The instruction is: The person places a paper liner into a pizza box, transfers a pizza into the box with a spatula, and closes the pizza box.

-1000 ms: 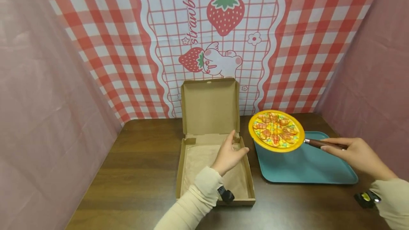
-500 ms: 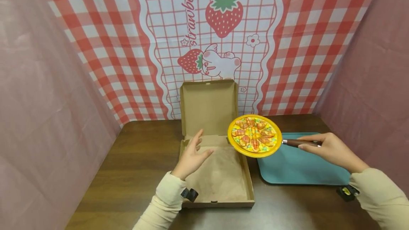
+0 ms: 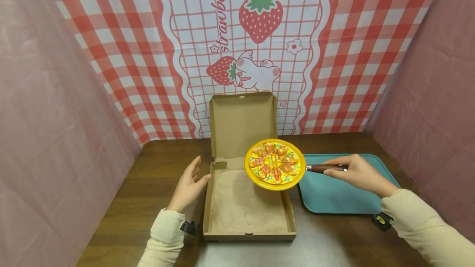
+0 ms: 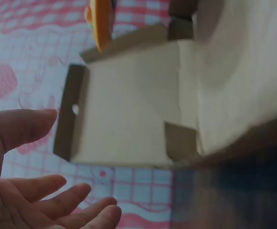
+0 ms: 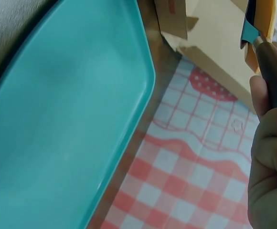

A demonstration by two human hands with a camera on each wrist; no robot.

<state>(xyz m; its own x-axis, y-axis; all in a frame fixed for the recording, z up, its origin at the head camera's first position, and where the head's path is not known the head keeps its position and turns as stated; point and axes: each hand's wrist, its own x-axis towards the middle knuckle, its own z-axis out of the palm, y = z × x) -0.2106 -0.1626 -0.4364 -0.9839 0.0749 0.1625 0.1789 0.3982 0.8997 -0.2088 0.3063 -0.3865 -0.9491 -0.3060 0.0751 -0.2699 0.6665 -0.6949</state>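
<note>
My right hand grips the dark wooden handle of a pizza server; its metal blade is mostly hidden beneath a toy pizza. Yellow-rimmed and topped with red and green bits, the pizza hangs over the right rear part of an opened cardboard pizza box. To the left of that box, my left hand is held in the air, thumb and fingers spread, with nothing in it. Its fingers also show in the left wrist view, beside the raised lid.
A teal tray lies on the brown wooden table, right of the box. Brown paper lines the box bottom. Behind the raised lid hangs a red-and-white checked strawberry cloth; pink curtains flank the table.
My right hand has carried the pizza on the server leftward, from over the tray to over the box. My left hand has moved left, from over the box to beside it.
</note>
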